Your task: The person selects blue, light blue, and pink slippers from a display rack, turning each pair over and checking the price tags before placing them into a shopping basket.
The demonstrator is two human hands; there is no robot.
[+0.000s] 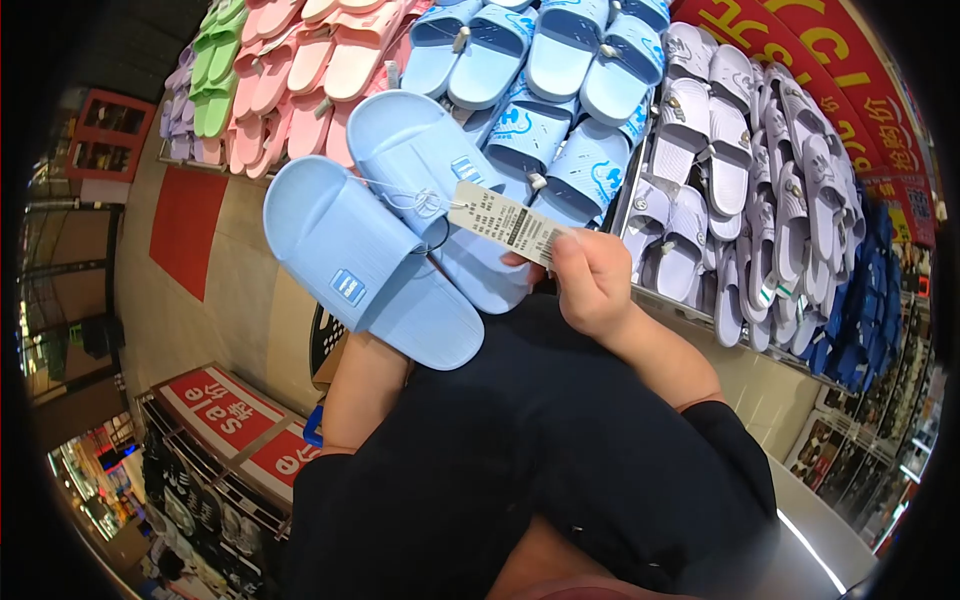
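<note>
A pair of light blue slide slippers [335,245] is held up in front of me, soles down and side by side. My left forearm [368,385] reaches up beneath them. The left hand that bears them is hidden behind the nearer slipper. Between thumb and fingers, my right hand [592,285] pinches the lower end of a white paper tag [505,225] with printed text and a barcode. A thin clear loop [405,197] ties the tag to the slippers. On each strap sits a small blue label [347,288].
Ahead, a rack holds rows of pink slippers [335,55], green slippers [215,70], patterned blue slippers [567,60] and lilac slippers [682,140]. Dark blue slippers [860,300] hang at the right. A red sale sign [225,410] tops a shoe stand at lower left.
</note>
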